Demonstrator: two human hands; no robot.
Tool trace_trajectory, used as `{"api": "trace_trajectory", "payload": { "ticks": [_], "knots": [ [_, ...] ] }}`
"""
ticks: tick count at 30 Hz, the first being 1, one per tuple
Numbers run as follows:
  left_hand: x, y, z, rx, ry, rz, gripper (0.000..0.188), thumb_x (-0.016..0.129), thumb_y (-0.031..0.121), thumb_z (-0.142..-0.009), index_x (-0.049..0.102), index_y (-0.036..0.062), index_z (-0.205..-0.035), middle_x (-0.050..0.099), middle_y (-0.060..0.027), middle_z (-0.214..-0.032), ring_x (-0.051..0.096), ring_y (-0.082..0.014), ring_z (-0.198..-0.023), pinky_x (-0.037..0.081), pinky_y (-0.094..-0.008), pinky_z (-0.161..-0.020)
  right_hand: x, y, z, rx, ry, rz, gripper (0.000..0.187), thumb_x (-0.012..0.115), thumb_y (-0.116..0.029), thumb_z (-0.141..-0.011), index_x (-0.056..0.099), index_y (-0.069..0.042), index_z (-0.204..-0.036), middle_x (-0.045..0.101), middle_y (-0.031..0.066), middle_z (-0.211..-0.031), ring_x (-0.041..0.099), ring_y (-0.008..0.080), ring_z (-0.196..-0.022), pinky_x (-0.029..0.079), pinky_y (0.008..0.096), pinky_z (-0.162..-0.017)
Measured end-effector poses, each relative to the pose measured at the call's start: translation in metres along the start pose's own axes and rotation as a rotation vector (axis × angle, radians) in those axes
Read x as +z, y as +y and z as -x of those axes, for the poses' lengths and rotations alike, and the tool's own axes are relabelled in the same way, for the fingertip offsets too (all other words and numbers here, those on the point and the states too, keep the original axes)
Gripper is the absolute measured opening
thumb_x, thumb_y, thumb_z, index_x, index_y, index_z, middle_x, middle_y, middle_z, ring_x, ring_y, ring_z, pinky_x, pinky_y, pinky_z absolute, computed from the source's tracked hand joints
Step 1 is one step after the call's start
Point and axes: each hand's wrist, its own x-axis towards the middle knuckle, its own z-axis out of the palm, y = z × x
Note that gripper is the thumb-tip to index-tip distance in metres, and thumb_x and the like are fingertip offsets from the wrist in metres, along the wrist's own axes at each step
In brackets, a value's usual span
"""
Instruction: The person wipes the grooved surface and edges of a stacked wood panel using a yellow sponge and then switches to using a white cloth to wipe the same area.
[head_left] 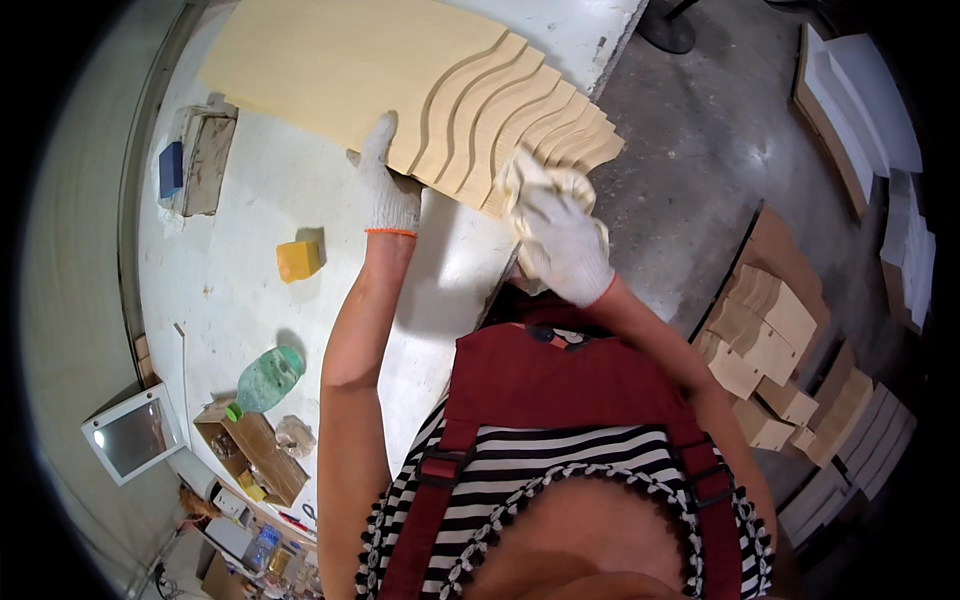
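A pale wooden panel (330, 60) with a stepped, wavy carved end lies across the far side of the white table. My left hand (388, 190), in a white knit glove with an orange cuff, grips its near edge, thumb on top and fingers hidden beneath. Bunched in my gloved right hand (563, 235) is a whitish cloth (530, 180), pressed against the near corner of the wavy end. Part of the carved steps disappears behind the cloth and glove. The panel's right end reaches past the table edge, over the floor.
On the white table (250, 190) are a yellow block (298, 261), a blue block (171, 170) by a worn box-shaped block (208, 165), a green bottle (270, 380) lying down, and a wooden box (250, 450). Carved wooden pieces (760, 320) are stacked low at right.
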Motion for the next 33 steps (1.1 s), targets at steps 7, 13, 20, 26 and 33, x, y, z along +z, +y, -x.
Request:
{"api": "trace_trajectory", "payload": {
  "ticks": [7,13,20,26,33],
  "knots": [
    [0.01,0.01,0.018,-0.056,-0.028,-0.037,0.045,0.063,0.032,-0.099,0.055,0.0055,-0.135,0.063,-0.0117,-0.131,0.062,-0.0287,-0.118,0.051,-0.0466,-0.099,-0.048,0.024,0.03,-0.012,0.026,-0.478,0.021,0.062,-0.014,-0.088,0.068,-0.002,-0.104,0.065,0.0119,-0.116,0.064,0.026,-0.096,0.054,0.0369,-0.08],
    [0.018,0.009,0.039,-0.215,-0.1,-0.036,0.046,0.062,0.036,-0.098,0.056,0.0077,-0.134,0.062,-0.0114,-0.132,0.062,-0.0281,-0.118,0.05,-0.0466,-0.099,-0.024,0.102,-0.065,0.218,0.579,-0.17,0.038,0.068,-0.026,-0.091,0.068,-0.002,-0.121,0.064,0.0181,-0.121,0.061,0.0345,-0.105,0.051,0.0426,-0.092],
    [0.002,-0.007,0.025,-0.131,-0.034,0.034,0.041,0.063,0.035,-0.098,0.059,0.0093,-0.13,0.064,-0.0097,-0.129,0.062,-0.0253,-0.118,0.051,-0.0441,-0.1,0.018,0.076,-0.063,0.284,0.504,0.206,0.061,0.073,-0.029,-0.084,0.055,-0.004,-0.137,0.05,0.0213,-0.138,0.052,0.0408,-0.118,0.047,0.0465,-0.099],
    [0.007,-0.004,0.03,-0.147,-0.061,0.045,0.043,0.064,0.034,-0.098,0.058,0.009,-0.132,0.064,-0.01,-0.129,0.062,-0.0271,-0.118,0.051,-0.0439,-0.1,0.018,0.039,-0.034,0.175,0.309,0.095,0.046,0.069,-0.015,-0.081,0.06,-0.001,-0.123,0.055,0.0178,-0.125,0.055,0.0398,-0.111,0.049,0.0453,-0.094],
    [0.005,-0.005,0.025,-0.141,-0.107,0.052,0.045,0.062,0.033,-0.099,0.056,0.0051,-0.134,0.063,-0.013,-0.133,0.061,-0.0289,-0.12,0.051,-0.0464,-0.101,0.01,0.012,0.03,0.062,0.068,0.004,0.038,0.065,-0.014,-0.08,0.064,-0.006,-0.117,0.058,0.0111,-0.119,0.059,0.0334,-0.106,0.053,0.0433,-0.087]
  ]
}}
